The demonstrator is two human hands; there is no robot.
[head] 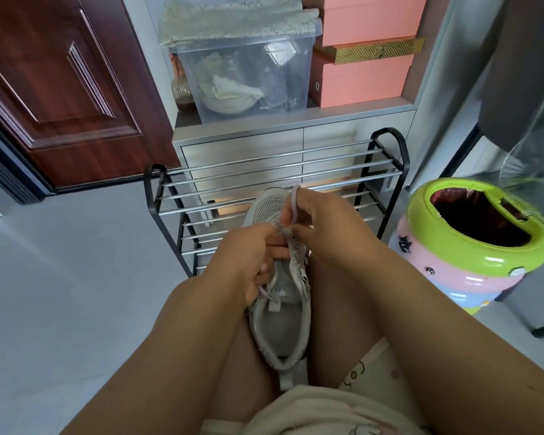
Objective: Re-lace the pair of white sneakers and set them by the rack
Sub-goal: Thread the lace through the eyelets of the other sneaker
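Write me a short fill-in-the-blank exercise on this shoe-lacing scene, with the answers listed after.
1. The right hand pinches a pale ____ above the white mesh sneaker.
2. The left hand grips the sneaker near its ____.
3. The black metal-barred shoe rack stands in front of the grey ____.
4. The round bin at right has a ____ rim.

Answers: lace; tongue; drawers; green

Floor (60,277): pale grey, smooth, evenly daylit. Door (60,89): dark red-brown wood with raised panels, at upper left. Cabinet (296,142): light grey drawer fronts, open niche above. In the niche: clear plastic bin (248,70) holding pale folded items, a speckled cloth (233,20) draped over its lid; stacked salmon-pink boxes (365,80) beside it, a gold patterned box (377,51) between them. Waste bin (471,246): lime-green rim, pink body, dark liner, at right.
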